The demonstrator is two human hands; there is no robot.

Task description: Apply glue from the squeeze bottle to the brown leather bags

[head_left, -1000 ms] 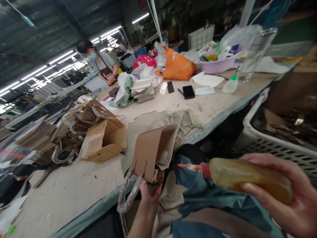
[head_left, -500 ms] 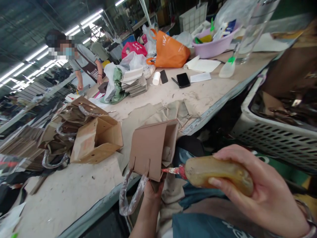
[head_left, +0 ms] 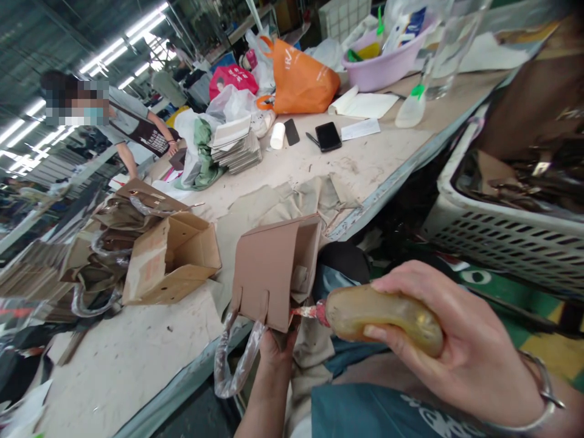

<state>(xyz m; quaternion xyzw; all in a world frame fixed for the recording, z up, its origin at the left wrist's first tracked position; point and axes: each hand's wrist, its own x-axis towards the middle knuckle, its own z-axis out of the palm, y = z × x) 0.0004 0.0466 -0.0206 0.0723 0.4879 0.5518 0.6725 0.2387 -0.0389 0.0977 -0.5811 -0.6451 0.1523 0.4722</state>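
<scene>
My right hand (head_left: 456, 340) is wrapped round a yellowish glue bottle (head_left: 383, 316). The bottle lies almost level, and its red-crusted nozzle points left, at or very near the edge of a brown handbag (head_left: 262, 274). I cannot tell whether the tip touches. Beneath the bag, my left hand (head_left: 276, 347) grips its lower edge, with the fingers partly hidden. The bag is tilted at the table's edge, its side open toward the right. A handle (head_left: 237, 359) wrapped in clear plastic hangs down from it.
A cardboard box (head_left: 171, 258) and several brown bags (head_left: 107, 243) stand on the worktable (head_left: 137, 359) at left. Right of me is a white plastic crate (head_left: 506, 225). An orange bag (head_left: 303, 79), a phone (head_left: 328, 137) and a purple basin (head_left: 387, 70) lie farther back. Another person (head_left: 137, 125) works across the table.
The view has shifted slightly, so most things appear a little farther left. Both hands keep their holds, and the nozzle remains at the bag's edge. The other person leans lower to the left.
</scene>
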